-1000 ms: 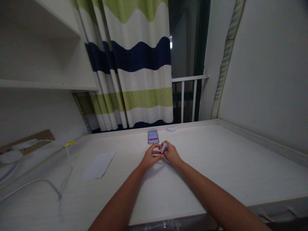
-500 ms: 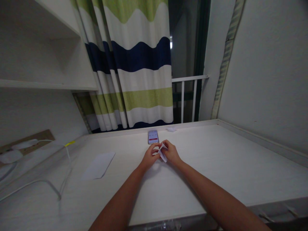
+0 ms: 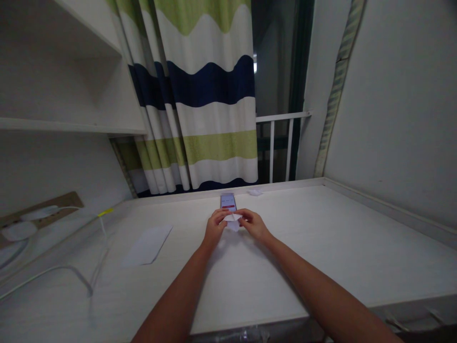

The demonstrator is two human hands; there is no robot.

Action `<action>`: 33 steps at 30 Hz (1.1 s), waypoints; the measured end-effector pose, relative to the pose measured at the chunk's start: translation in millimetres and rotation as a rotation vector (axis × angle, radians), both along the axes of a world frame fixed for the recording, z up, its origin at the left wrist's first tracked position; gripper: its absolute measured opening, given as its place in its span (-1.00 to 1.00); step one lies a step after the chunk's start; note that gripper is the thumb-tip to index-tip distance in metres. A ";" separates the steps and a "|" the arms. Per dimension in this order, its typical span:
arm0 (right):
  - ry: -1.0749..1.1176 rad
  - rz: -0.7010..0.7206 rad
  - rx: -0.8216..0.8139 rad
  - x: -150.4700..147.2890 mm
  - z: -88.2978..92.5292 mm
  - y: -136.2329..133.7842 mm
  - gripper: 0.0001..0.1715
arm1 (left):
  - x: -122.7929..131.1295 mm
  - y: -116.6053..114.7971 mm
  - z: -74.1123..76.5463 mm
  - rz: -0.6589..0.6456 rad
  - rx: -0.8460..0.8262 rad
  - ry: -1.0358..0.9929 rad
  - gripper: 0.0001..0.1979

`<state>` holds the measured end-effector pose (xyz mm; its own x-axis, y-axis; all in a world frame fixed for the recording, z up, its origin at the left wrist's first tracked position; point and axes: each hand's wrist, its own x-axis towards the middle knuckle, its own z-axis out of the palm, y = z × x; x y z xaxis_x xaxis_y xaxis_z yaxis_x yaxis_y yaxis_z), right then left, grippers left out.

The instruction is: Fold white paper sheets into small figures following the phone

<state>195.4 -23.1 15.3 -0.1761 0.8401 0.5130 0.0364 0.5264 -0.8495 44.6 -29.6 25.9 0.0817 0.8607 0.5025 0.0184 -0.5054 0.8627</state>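
Between my two hands is a small piece of folded white paper (image 3: pixel 233 218), with a wide flap on top and a pointed part hanging below. My left hand (image 3: pixel 215 226) pinches its left side, fingers along the upper edge and thumb beneath. On the other side my right hand (image 3: pixel 253 223) grips the right edge between thumb and fingers. Both hands are just above the white desk (image 3: pixel 271 271). Right behind them a phone (image 3: pixel 227 200) with a lit screen lies on the desk, its lower end partly covered by my fingers.
Another small folded white paper (image 3: pixel 255 192) lies near the desk's back edge. Flat white sheets (image 3: pixel 150 245) rest at the left. A white cable (image 3: pixel 60 268) runs from a power strip (image 3: pixel 39 214) on the left. Behind the desk hangs a striped curtain (image 3: pixel 214 114) beside a white railing (image 3: pixel 282 116).
The folded paper has turned from upright and slanted to lying broadside, its flap spread wider. My hands have moved slightly apart, the left one shifting left.
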 end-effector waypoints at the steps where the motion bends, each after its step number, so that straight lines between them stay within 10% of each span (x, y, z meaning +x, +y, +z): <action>1: 0.029 0.013 -0.027 0.0 0.6 0.0 -0.70 | -0.9 0.1 0.3 0.001 0.009 0.016 -0.74; 22: 0.079 0.010 -0.046 2.2 1.6 0.6 -0.74 | 7.4 1.5 -0.6 -0.049 -0.241 -0.004 -0.75; 33: -0.026 -0.039 -0.062 -0.1 7.7 -4.1 -0.79 | 8.7 -1.7 -2.8 -0.059 -0.110 0.254 -0.78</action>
<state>195.3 -27.2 23.0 -0.1551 0.8767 0.4554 0.0783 0.4704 -0.8790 53.3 -31.3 23.1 0.2449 0.8990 0.3631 0.2141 -0.4154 0.8841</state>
